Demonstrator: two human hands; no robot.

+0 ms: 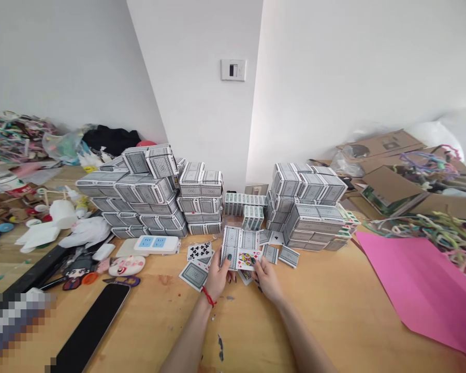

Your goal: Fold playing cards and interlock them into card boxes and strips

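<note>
Hands (pixel 216 277) hold cards (pixel 231 239); tabletop (pixel 330 300) stretches right to pink paper (pixel 419 290).

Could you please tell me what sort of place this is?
Probably a craft workspace: playing-card blocks stand on the wooden table, with a pink sheet and a heap of colourful strands to the right.

We see our wooden worktop (pixel 159 316) carrying stacked card blocks (pixel 134 187), loose playing cards (pixel 194 275), a black phone (pixel 93 325) and a pink sheet (pixel 415 290).
</note>
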